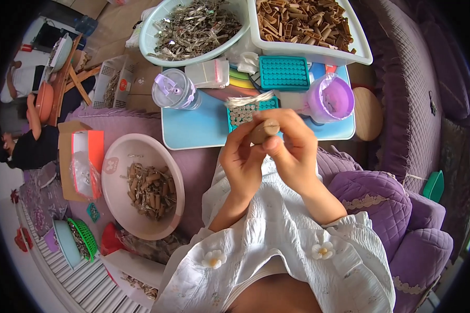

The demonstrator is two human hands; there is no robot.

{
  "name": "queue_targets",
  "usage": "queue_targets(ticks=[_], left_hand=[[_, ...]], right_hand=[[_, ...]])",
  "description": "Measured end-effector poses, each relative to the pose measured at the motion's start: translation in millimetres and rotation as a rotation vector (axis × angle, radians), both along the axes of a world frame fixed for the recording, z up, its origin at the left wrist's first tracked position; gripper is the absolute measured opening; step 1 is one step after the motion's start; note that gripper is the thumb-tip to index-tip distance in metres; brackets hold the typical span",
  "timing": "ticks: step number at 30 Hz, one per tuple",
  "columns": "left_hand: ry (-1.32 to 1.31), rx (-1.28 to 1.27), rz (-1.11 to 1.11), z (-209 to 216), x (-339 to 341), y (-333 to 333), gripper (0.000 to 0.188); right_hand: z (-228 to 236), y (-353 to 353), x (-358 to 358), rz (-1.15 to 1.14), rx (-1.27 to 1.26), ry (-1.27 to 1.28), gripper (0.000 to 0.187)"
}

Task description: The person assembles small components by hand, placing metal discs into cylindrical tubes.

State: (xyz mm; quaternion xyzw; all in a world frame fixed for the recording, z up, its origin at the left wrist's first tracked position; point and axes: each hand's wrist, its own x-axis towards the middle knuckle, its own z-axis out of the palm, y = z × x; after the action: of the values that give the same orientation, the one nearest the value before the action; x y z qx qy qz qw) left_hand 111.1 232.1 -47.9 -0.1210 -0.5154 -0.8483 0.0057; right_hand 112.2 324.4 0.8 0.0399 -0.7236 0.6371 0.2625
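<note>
A brown cylinder [266, 128] with a round end crossed by a thin line is held up between my two hands, above the near edge of a small blue table [203, 125]. My left hand [241, 166] closes on it from the left, fingers curled behind it. On the other side my right hand [296, 148] pinches it, thumb near the round end. Just beyond my fingers lies a teal tray [228, 122] of small grey round plugs [241, 113], partly hidden by my hands. A bundle of pale strands [249, 99] rests across that tray.
A lidded tumbler [176, 93], a second teal tray [284, 73] and a lilac bin [343, 104] stand on the table. Behind are a basin [150, 41] of shiny strips and a tub [318, 50] of brown half-shells. Left, a pink basin [121, 201] holds brown cylinders. People sit far left.
</note>
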Motion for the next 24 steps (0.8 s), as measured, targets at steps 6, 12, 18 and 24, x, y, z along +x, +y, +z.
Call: queue_targets(ticks=[6, 12, 18, 24], left_hand=[[0.092, 0.069, 0.056, 7, -6, 1, 0.049], [0.093, -0.142, -0.301, 44, -18, -16, 0.059], [0.116, -0.019, -0.25, 50, -26, -21, 0.025], [0.02, -0.062, -0.379, 54, -16, -9, 0.051]], right_hand=[[-10, -7, 11, 0.158, -0.209, -0.044, 0.035], [-6, -3, 18, 0.329, -0.058, -0.053, 0.036], [-3, -5, 22, 0.417, -0.022, -0.101, 0.035], [-11, -8, 26, 0.34, 0.007, -0.017, 0.028]])
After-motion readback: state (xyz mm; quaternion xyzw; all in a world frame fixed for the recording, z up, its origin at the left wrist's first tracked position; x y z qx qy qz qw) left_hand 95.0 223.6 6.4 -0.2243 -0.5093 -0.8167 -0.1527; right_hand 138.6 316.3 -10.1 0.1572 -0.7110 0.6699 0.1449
